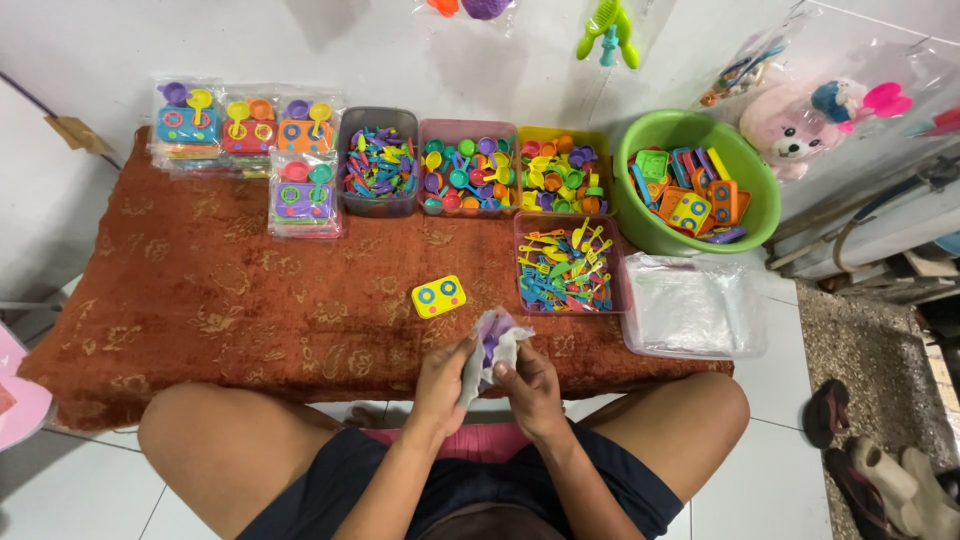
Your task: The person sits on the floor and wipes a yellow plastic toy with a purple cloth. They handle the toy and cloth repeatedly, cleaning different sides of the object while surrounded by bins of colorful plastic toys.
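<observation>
Both my hands hold a small clear plastic bag [496,340] with purple toy pieces inside, just above the front edge of the low table. My left hand [443,372] grips the bag's left side. My right hand [528,380] pinches its right side. A yellow toy stove [439,296] with blue and pink rings lies on the rust-coloured cloth [230,300], a little beyond and left of my hands.
Boxes of small coloured toy utensils [568,268] and toy pans [466,170] line the back. A green basin [754,200] holds toy stoves. A tub of clear bags [692,306] sits at right. Packed toy sets [300,195] lie at back left. Sandals [880,470] are on the floor.
</observation>
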